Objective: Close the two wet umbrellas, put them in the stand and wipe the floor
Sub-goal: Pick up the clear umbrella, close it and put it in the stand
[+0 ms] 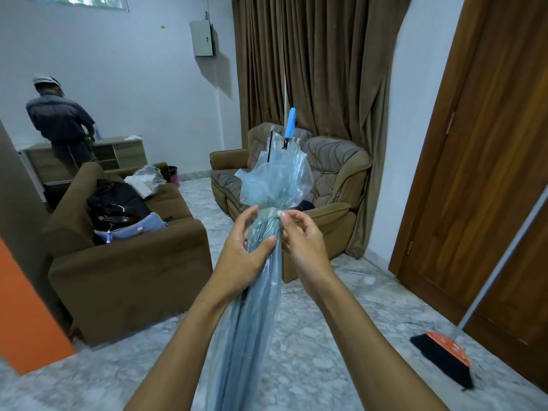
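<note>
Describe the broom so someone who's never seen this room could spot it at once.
Look to the tall brown wooden door on the right of the room. At its foot a broom rests its head on the marbled floor, pale pole slanting up across the door. Black bristles under an orange cap set it apart from everything nearby.

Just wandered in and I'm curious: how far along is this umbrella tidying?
One blue umbrella looks folded shut. In hand: the left hand grips its canopy while the right hand pinches the strap round it. Remaining: a second umbrella and a stand, neither in view, and wiping the floor.
</note>
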`<control>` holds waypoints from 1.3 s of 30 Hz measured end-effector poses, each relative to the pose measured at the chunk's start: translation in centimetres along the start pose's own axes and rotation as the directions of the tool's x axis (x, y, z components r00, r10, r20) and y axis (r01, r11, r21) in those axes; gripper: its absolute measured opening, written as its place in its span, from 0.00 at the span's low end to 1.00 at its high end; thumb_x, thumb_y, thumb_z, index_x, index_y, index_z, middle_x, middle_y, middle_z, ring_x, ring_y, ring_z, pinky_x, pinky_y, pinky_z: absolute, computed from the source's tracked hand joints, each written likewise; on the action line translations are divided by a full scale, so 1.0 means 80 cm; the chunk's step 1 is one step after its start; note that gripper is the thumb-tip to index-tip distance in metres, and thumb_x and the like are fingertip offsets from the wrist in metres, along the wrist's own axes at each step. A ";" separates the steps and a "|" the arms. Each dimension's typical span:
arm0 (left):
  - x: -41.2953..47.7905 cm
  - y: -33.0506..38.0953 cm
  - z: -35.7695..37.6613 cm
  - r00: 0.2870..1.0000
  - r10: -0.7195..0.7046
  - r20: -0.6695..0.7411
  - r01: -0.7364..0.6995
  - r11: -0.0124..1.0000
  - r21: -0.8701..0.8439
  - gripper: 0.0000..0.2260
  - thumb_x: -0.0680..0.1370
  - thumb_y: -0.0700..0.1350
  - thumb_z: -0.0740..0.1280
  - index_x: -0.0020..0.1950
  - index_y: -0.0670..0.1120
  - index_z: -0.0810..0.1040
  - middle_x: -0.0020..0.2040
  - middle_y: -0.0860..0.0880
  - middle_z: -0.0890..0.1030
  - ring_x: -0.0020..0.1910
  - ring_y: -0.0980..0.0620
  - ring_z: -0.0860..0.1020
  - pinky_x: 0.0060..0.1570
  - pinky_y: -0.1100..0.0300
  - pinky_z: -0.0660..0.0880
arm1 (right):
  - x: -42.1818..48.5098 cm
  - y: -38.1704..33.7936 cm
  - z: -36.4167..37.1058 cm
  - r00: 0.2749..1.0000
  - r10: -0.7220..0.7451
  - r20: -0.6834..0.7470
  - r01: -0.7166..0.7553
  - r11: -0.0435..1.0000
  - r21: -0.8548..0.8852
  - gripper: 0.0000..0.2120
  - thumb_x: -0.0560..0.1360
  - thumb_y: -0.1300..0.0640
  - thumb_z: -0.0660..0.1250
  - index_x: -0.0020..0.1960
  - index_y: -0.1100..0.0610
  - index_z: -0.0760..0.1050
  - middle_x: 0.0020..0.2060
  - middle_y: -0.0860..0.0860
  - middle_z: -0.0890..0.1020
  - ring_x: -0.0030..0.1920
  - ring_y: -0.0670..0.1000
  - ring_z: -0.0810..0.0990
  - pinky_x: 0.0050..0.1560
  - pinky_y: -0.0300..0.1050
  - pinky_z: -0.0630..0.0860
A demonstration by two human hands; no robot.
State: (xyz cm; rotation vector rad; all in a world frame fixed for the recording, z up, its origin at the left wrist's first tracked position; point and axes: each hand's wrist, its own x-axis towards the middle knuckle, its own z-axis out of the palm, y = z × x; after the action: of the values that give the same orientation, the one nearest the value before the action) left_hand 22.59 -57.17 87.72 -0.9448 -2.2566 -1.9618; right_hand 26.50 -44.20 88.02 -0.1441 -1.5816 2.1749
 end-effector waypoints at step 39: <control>-0.137 0.161 0.716 0.588 -0.111 0.801 0.428 0.883 -0.191 0.10 0.72 0.49 0.76 0.43 0.42 0.83 0.40 0.44 0.86 0.39 0.48 0.85 0.37 0.58 0.81 | -0.350 -0.189 -0.632 0.580 -0.369 -0.726 -0.182 0.811 -0.557 0.20 0.74 0.57 0.73 0.63 0.50 0.74 0.53 0.44 0.83 0.52 0.41 0.83 0.53 0.35 0.78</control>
State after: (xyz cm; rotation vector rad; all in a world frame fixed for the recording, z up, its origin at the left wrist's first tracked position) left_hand 58.55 -9.78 82.68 -1.9261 -2.5715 -2.5328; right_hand 73.04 -7.52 80.05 -1.0686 -1.5129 1.0971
